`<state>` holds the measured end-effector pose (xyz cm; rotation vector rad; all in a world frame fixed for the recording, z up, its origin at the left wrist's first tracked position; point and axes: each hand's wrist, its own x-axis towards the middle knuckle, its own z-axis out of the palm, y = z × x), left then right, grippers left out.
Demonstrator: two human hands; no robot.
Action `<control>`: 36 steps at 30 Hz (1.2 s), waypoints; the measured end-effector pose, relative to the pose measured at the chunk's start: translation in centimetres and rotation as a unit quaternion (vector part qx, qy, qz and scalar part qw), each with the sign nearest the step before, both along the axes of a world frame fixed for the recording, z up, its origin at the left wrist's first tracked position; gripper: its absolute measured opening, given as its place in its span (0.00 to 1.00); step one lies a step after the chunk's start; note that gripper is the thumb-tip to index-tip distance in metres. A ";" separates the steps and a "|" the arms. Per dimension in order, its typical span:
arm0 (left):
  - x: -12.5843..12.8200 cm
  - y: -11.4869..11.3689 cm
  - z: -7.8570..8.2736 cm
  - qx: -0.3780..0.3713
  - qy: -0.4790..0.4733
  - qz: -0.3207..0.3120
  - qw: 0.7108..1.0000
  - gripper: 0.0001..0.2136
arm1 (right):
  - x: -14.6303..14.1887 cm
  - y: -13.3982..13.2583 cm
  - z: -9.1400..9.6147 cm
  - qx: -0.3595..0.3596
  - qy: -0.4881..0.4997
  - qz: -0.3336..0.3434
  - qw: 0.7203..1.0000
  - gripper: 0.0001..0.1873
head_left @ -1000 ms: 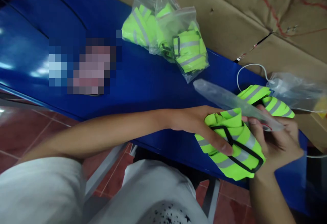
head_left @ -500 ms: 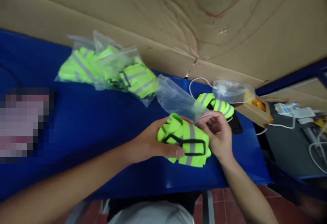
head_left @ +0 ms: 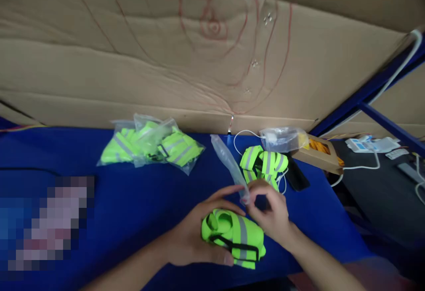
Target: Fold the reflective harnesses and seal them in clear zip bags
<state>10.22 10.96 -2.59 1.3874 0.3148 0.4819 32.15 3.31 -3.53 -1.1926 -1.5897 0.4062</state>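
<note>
My left hand (head_left: 195, 233) is wrapped round a rolled neon-yellow reflective strap (head_left: 244, 233) with grey stripes and a black buckle. Its thumb lies on the front of the roll, while the index finger reaches out toward a clear plastic bag (head_left: 229, 162). Pinched at its near end, that bag is in my right hand (head_left: 270, 209), thumb and forefinger closed on it. It looks narrow and has a reddish line near the held end. Just beyond my right hand lie loose reflective straps (head_left: 264, 160) of the same yellow.
Several bagged yellow straps (head_left: 149, 145) lie at the back left of the blue table (head_left: 133, 207). To the right are a black phone (head_left: 297, 174), a white cable (head_left: 242, 132), a clear bag (head_left: 283, 139) and a cardboard box (head_left: 315, 154) with orange contents. A cardboard wall (head_left: 149, 74) stands behind.
The camera view has tilted up, showing more wall. The clear bag now appears narrower, seen more edge-on, and my right hand has come off the roll's side, still pinching the bag's end.
</note>
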 end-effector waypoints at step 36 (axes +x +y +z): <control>2.1 0.1 -0.5 -0.245 0.007 0.324 0.914 0.38 | 0.1 2.1 -1.8 -0.009 -0.049 -0.054 0.997 0.07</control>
